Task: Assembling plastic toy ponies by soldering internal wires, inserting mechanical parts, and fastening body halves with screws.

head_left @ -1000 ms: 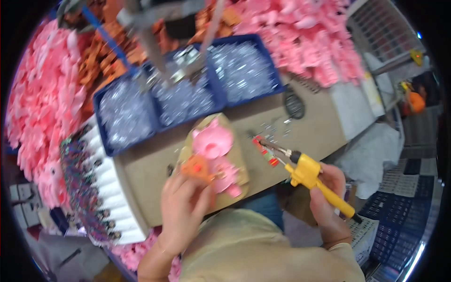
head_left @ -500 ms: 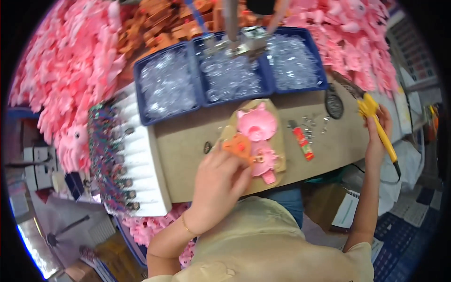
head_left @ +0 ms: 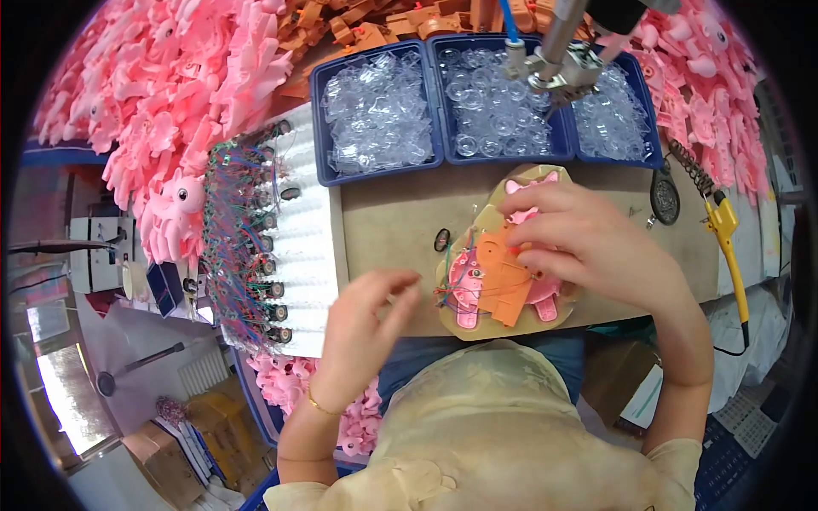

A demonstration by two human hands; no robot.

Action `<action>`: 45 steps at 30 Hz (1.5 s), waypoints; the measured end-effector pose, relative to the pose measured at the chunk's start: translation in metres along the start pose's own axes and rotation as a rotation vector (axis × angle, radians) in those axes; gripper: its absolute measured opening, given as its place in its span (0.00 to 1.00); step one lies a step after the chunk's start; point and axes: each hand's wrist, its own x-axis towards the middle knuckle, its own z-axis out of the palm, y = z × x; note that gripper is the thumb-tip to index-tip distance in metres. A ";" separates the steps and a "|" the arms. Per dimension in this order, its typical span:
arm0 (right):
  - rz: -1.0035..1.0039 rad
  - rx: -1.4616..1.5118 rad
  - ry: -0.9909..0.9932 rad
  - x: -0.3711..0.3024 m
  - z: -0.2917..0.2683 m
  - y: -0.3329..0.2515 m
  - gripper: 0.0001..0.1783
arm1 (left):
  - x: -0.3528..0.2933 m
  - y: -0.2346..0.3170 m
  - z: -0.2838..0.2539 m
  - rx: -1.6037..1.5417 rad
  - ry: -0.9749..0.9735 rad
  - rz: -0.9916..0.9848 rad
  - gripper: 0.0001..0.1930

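Observation:
On the yellowish fixture board (head_left: 545, 317) lie pink plastic toy shell halves (head_left: 466, 294) with thin coloured wires. An orange plastic part (head_left: 503, 285) lies across them. My right hand (head_left: 596, 243) reaches over the board from the right. Its bent fingers and thumb come close together at the orange part's upper edge; whatever is between them, if anything, is hidden. To the left of the board, my left hand (head_left: 366, 328) hovers with nothing in it, thumb and fingers apart. A small black oval speaker (head_left: 442, 239) lies between that hand and the trays.
Blue trays (head_left: 383, 175) of clear plastic pieces stand behind the board. Left is a white foam rack (head_left: 311, 247) of wired speakers (head_left: 277, 289). A yellow soldering iron (head_left: 726, 230) rests at a coil holder on the right. Metal tooling (head_left: 567, 72) hangs overhead. Pink parts (head_left: 162, 102) pile up.
My right hand has let go of the soldering iron and come over the board. My left hand has released the orange part and drawn left. The whole view has shifted.

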 end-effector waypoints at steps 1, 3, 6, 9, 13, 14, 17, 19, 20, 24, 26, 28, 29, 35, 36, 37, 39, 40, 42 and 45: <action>-0.002 -0.004 -0.005 0.003 0.003 0.004 0.07 | -0.005 -0.001 0.004 -0.077 -0.059 -0.051 0.08; 0.109 0.130 -0.183 0.005 0.005 0.010 0.07 | 0.000 0.000 0.008 -0.022 -0.095 0.048 0.08; 0.155 0.208 -0.201 0.004 0.005 0.014 0.06 | 0.012 0.004 0.012 0.026 -0.110 0.243 0.08; 0.065 0.092 -0.085 0.006 0.000 0.002 0.05 | 0.025 0.014 0.007 0.024 -0.052 0.426 0.07; 0.149 0.064 0.012 0.010 -0.015 -0.008 0.04 | 0.044 0.026 -0.008 0.282 -0.010 0.505 0.08; 0.254 0.110 0.037 0.007 -0.017 -0.006 0.04 | 0.052 0.029 -0.011 0.363 -0.025 0.519 0.09; 0.392 0.172 0.110 0.006 -0.033 -0.011 0.03 | 0.072 0.037 -0.027 -0.109 -0.266 0.355 0.10; 0.378 0.154 0.229 0.006 -0.043 -0.021 0.04 | 0.080 0.043 -0.030 -0.178 -0.169 0.398 0.10; 0.376 0.157 0.223 0.005 -0.045 -0.027 0.04 | 0.082 0.047 -0.030 -0.244 -0.080 0.440 0.10; 0.320 -0.166 0.435 -0.018 -0.039 -0.051 0.04 | 0.056 0.033 -0.003 0.217 0.445 0.704 0.09; 0.282 -0.234 0.405 -0.042 -0.014 -0.045 0.07 | 0.038 0.023 0.018 0.186 0.302 0.562 0.07; 0.362 -0.129 0.370 -0.057 0.003 -0.044 0.09 | 0.022 0.016 0.033 -0.046 0.177 0.314 0.07; 0.407 -0.107 0.258 -0.063 0.007 -0.042 0.09 | 0.017 0.013 0.037 -0.270 0.050 0.065 0.07; 0.326 -0.196 0.077 -0.009 0.005 -0.056 0.16 | 0.010 0.002 0.034 -0.793 -0.093 -0.147 0.09; 0.280 0.038 -0.040 0.006 0.012 -0.053 0.19 | 0.008 0.003 0.035 -0.845 -0.052 -0.142 0.10; 0.230 0.266 -0.159 0.019 0.019 -0.050 0.22 | 0.005 0.001 0.035 -0.842 -0.050 -0.144 0.10; 0.315 0.261 -0.273 0.030 0.030 -0.038 0.20 | 0.004 -0.003 0.039 -0.576 0.052 -0.021 0.11; 0.393 0.262 -0.404 0.032 0.035 -0.035 0.19 | 0.003 -0.003 0.041 -0.578 0.057 -0.026 0.11; 0.324 0.124 -0.327 0.022 0.036 -0.032 0.17 | 0.002 -0.004 0.043 -0.489 0.091 -0.010 0.12; 0.204 -0.026 -0.206 0.010 0.042 -0.032 0.13 | -0.003 -0.014 0.051 -0.436 0.104 0.071 0.15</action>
